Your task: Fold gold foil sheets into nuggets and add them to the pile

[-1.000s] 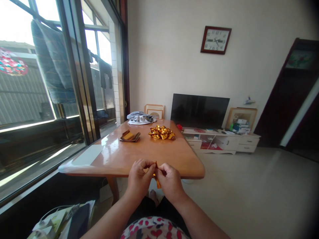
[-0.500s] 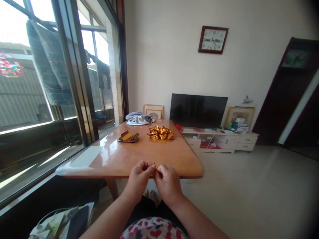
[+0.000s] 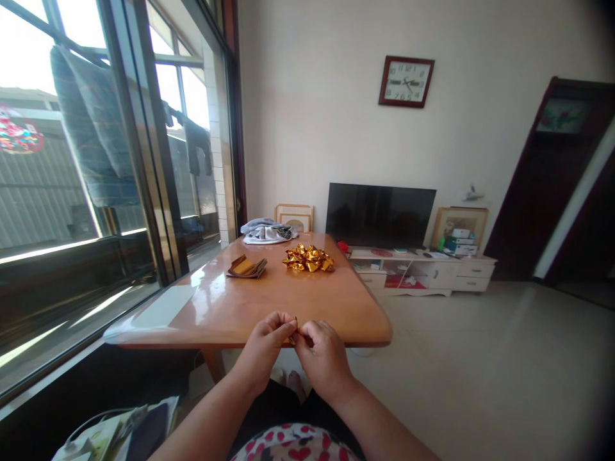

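At the table's near edge, my left hand (image 3: 269, 342) and my right hand (image 3: 321, 349) meet fingertip to fingertip. Both are closed in a pinch on a small piece of gold foil paper (image 3: 292, 340), mostly hidden by the fingers; a thin dark tip pokes up between them. Farther back on the wooden table (image 3: 288, 304) lies a heap of crumpled, shiny gold foil pieces (image 3: 309, 258). To its left rests a stack of flat gold and brown paper sheets (image 3: 246, 266).
Folded clothes (image 3: 269, 231) lie at the table's far end. A glass window (image 3: 96, 192) runs along the left side. Past the table stand a television (image 3: 381, 216) and a low white cabinet (image 3: 444, 274). Papers and a cable (image 3: 115, 429) sit at lower left.
The view has tilted up slightly. Both hands keep their pinch, and a little more of the small foil piece shows between the fingers.
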The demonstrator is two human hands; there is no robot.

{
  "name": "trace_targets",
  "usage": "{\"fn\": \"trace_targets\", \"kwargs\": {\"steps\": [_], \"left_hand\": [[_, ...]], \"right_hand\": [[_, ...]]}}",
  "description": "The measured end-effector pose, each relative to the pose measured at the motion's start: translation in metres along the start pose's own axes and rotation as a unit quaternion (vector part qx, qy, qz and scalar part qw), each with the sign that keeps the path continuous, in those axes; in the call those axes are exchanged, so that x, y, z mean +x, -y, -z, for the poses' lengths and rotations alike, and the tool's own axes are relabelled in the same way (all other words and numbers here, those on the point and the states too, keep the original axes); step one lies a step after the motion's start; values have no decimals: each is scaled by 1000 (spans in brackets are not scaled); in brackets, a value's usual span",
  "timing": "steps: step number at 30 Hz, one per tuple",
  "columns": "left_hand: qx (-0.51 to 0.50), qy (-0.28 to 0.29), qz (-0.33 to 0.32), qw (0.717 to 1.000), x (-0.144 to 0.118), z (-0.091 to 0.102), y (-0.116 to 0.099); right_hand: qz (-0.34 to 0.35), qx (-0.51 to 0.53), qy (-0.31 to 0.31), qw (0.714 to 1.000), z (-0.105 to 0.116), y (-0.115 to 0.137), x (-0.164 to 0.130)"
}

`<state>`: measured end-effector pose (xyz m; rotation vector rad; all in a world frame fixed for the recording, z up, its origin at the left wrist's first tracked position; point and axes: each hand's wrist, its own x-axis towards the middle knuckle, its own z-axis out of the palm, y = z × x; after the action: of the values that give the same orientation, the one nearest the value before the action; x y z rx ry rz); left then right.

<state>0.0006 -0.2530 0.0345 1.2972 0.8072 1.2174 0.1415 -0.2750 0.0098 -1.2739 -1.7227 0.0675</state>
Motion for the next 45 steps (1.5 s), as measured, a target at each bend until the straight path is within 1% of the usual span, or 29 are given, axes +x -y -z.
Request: {"fn": "trace_targets", "kwargs": {"steps": [2, 5, 7, 9, 12, 14, 18, 26, 29, 33, 37, 41, 45], "left_hand": [[5, 14, 6, 1000, 1, 3, 1], [25, 25, 0, 999, 3, 8, 4], [42, 20, -13, 999, 4, 10, 5], [54, 13, -26, 998, 4, 12, 6], [52, 25, -25, 998, 1, 11, 5], [40, 39, -12, 998, -2, 9, 4], [35, 43, 7, 998, -5, 6, 2], [41, 32, 4, 999, -9, 3, -5], [37, 38, 15, 998, -11, 4, -9], [26, 58, 19, 998, -11, 9, -15], [32, 74, 16, 997, -10, 17, -21], [34, 90, 19, 995, -10, 22, -26], [36, 92, 31, 995, -12, 22, -29]], "right_hand": [[-18, 33, 12, 999, 1, 0, -1], [-86, 128, 39, 987, 1, -4, -1], [-135, 220, 65, 964, 1, -7, -1], [-163, 312, 91, 932, 3, -8, 0], [-175, 411, 106, 888, 7, -6, 0], [-180, 448, 107, 869, 8, -5, -1], [-187, 474, 115, 852, 9, -4, -3], [-191, 483, 129, 845, 8, -4, -1], [-198, 499, 133, 833, 9, -4, -2], [-218, 523, 149, 810, 11, -6, -4], [-230, 529, 188, 795, 11, -10, -6], [-246, 527, 213, 785, 10, -11, -7], [-248, 519, 228, 786, 11, -10, -7]]}}
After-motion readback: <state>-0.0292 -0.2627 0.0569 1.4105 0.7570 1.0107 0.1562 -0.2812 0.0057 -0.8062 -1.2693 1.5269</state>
